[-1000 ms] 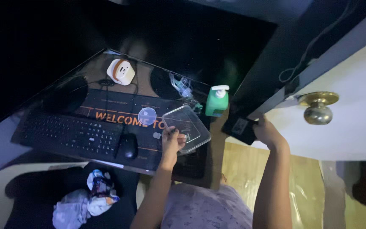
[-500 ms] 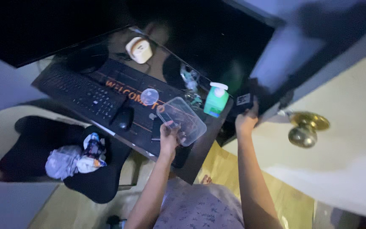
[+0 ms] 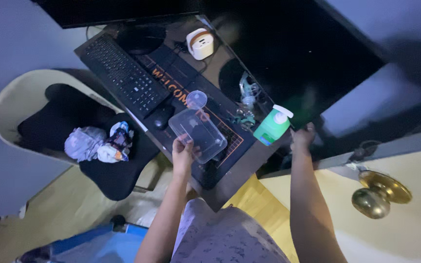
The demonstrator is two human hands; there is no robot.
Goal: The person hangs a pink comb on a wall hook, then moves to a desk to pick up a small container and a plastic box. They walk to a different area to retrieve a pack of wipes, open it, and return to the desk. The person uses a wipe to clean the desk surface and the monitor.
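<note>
My left hand (image 3: 183, 151) grips the near edge of a clear rectangular plastic container (image 3: 198, 131) and holds it tilted above the dark desk (image 3: 230, 165). A small round clear lid (image 3: 196, 99) lies on the desk mat just beyond the container. My right hand (image 3: 302, 138) reaches to the desk's right end and rests against a dark object there; what it holds is hidden in shadow. A green pump bottle with a white top (image 3: 273, 125) stands between my two hands.
A black keyboard (image 3: 123, 73) and black mouse (image 3: 162, 117) lie on the mat. A white plug adapter (image 3: 200, 44) sits at the back. A chair (image 3: 54, 122) with crumpled cloth (image 3: 98, 143) stands left. A brass door knob (image 3: 378, 195) is at right.
The view has swung so the desk now sits diagonally and higher. My left hand still holds the container. My right hand has moved from the dark box at the door edge toward the desk's end.
</note>
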